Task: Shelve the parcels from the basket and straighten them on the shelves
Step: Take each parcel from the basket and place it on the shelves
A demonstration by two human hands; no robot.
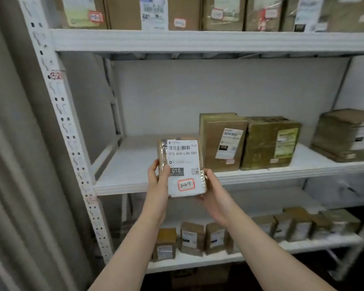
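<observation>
Small film-wrapped parcel [182,168], judged light, stiff and slippery, is clamped at its lower side edges by left hand [156,177] and right hand [213,194] fingers.

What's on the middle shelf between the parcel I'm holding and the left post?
Nothing; the head view shows bare shelf board between the held parcel and the post.

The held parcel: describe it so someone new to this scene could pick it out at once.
Find the white rack's middle shelf, with brown boxes at its right. In front of its edge, left hand and right hand hold a small parcel upright. Unlike the boxes, its white label covers nearly the whole front, with a red-framed sticker.
</observation>
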